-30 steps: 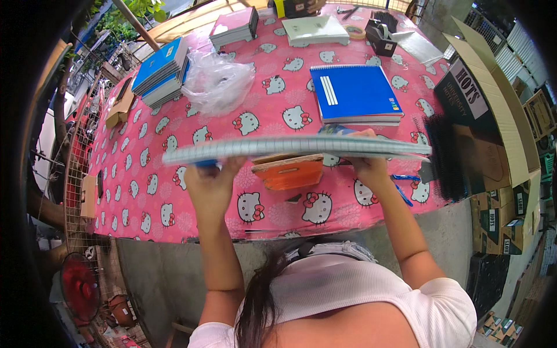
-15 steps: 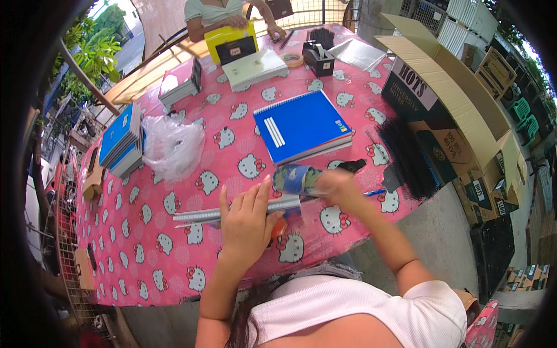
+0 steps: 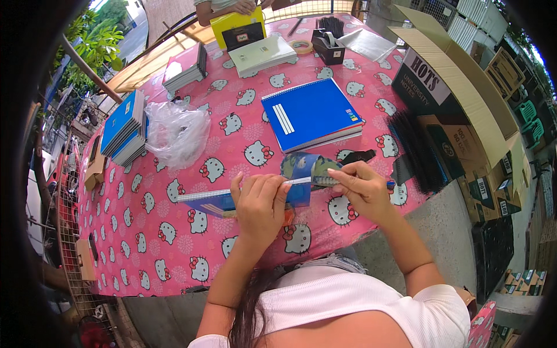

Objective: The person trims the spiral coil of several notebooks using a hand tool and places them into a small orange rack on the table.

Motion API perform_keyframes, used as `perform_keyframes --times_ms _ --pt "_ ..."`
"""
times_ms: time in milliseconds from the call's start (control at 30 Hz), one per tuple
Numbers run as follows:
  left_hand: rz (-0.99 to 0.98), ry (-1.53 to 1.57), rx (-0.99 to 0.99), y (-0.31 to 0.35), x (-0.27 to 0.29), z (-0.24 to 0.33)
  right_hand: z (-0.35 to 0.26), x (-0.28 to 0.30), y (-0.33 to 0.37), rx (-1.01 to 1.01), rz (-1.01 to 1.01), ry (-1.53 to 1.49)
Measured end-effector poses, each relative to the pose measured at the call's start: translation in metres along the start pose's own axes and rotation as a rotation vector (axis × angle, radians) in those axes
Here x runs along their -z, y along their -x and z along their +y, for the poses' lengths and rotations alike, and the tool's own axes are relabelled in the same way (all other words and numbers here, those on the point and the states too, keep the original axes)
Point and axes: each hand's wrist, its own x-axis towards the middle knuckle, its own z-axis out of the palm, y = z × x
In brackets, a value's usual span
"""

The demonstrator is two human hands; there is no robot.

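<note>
My left hand (image 3: 259,204) is closed over the top edge of a blue spiral notebook (image 3: 212,203), which stands tilted on its long side with its bound edge up. At the notebook's right end, the thumb and fingers of my right hand (image 3: 366,191) are pinched together; what they hold is too small to make out. Just behind that end lies a camouflage-patterned pouch (image 3: 299,165). An orange object (image 3: 288,217) shows partly beneath my left hand. The blue end of a pen (image 3: 391,184) peeks out beside my right hand.
Beyond my hands lies a stack of blue notebooks (image 3: 313,113). A plastic bag (image 3: 177,133) and more blue notebooks (image 3: 125,124) are at left. Black binding coils (image 3: 420,153) and an open carton (image 3: 464,87) stand at right. Across the table, a person handles a yellow folder (image 3: 253,23).
My right hand has come to the notebook's right end, its fingers now pinched. The notebook has tipped so its blue cover shows. Across the table, the other person's hands have moved to the yellow folder's top.
</note>
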Motion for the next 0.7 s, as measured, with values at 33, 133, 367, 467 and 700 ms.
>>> perform_keyframes --times_ms 33,133,367,467,700 --pt "-0.017 0.047 0.016 -0.003 0.004 0.005 -0.006 -0.004 -0.002 -0.033 0.021 -0.035" --pt "-0.046 0.091 -0.012 -0.007 0.006 0.007 -0.013 -0.006 -0.008 -0.108 0.078 -0.082" --pt "-0.007 0.135 -0.012 -0.002 0.007 0.003 -0.022 0.003 -0.026 -0.149 -0.095 -0.208" --pt "-0.004 0.143 0.005 -0.003 0.007 0.007 -0.020 0.008 -0.032 -0.247 -0.200 -0.308" --pt "-0.005 0.145 0.030 -0.001 0.003 0.005 -0.025 0.014 -0.044 -0.131 -0.289 -0.070"
